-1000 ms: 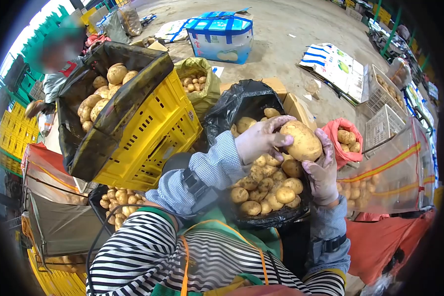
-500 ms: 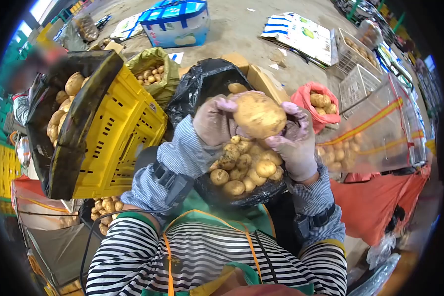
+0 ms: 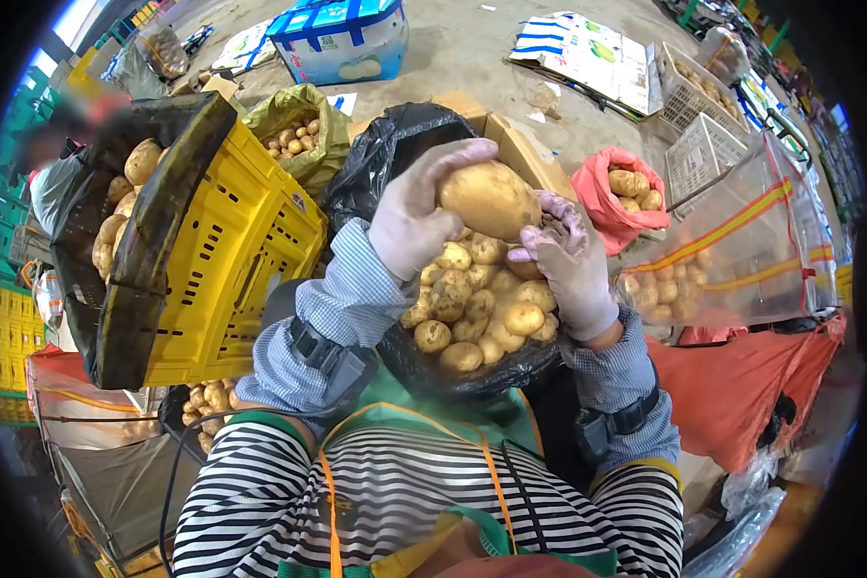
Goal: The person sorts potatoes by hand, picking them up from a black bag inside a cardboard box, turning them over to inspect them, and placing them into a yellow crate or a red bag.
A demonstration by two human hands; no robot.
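Observation:
A large pale-brown potato (image 3: 491, 199) is held up in front of me between both gloved hands. My left hand (image 3: 424, 207) is closed round its left end, fingers over the top and thumb below. At its right end, my right hand (image 3: 573, 265) has bent fingers and thumb against the skin. Beneath them is a heap of smaller potatoes (image 3: 477, 313), some with dark dirt patches, in a box lined with a black plastic bag (image 3: 390, 144). My hands hide part of the heap.
A tilted yellow crate (image 3: 231, 260) of potatoes stands at the left. Behind are a green sack (image 3: 332, 159) and a blue-white box (image 3: 342, 48). At the right are a pink bag (image 3: 612, 231) of potatoes, white crates (image 3: 698, 159) and a clear bag (image 3: 732, 241). A person is at far left.
The large potato has turned and shifted slightly left. My left hand has moved up round its left end, and my right hand's fingers have moved to its right end.

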